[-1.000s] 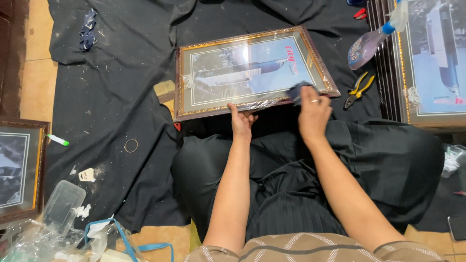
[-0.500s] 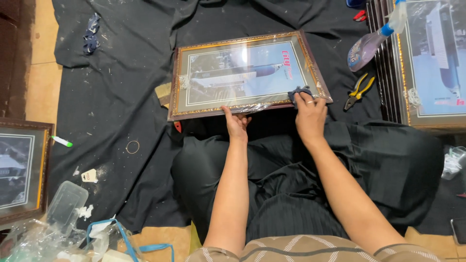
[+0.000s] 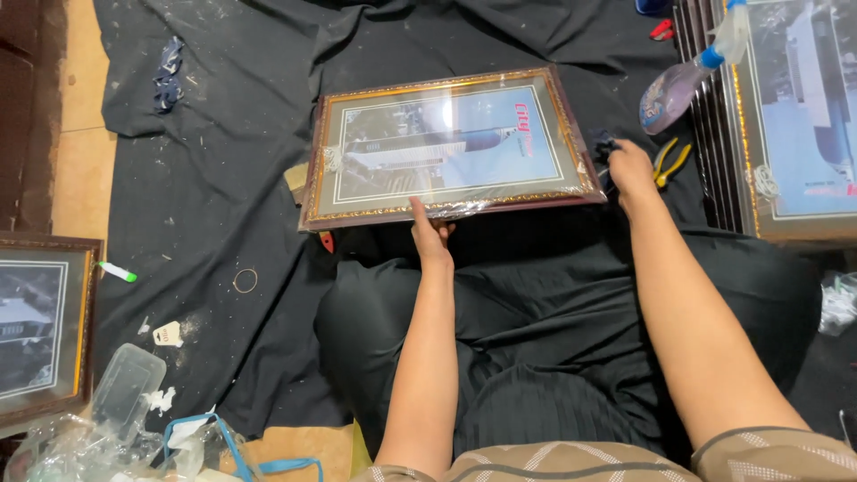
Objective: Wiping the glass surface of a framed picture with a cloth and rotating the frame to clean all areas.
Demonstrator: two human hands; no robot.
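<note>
A gold-edged picture frame (image 3: 446, 147) wrapped in clear plastic lies tilted on the black cloth in front of my knees. My left hand (image 3: 430, 228) grips its near edge, thumb on the glass. My right hand (image 3: 627, 165) sits at the frame's right corner, closed on a small dark cloth (image 3: 603, 145) pressed against the frame edge.
Yellow-handled pliers (image 3: 668, 161) and a spray bottle (image 3: 683, 76) lie right of the frame, next to a stack of framed pictures (image 3: 786, 116). Another frame (image 3: 40, 330) sits far left, with a marker (image 3: 116, 271), a rubber ring (image 3: 245, 281), a plastic box (image 3: 125, 388) and scraps.
My right hand with the cloth has slid from the frame's near edge out to its right corner. The frame has shifted left and tilted; my left hand stays on the near edge.
</note>
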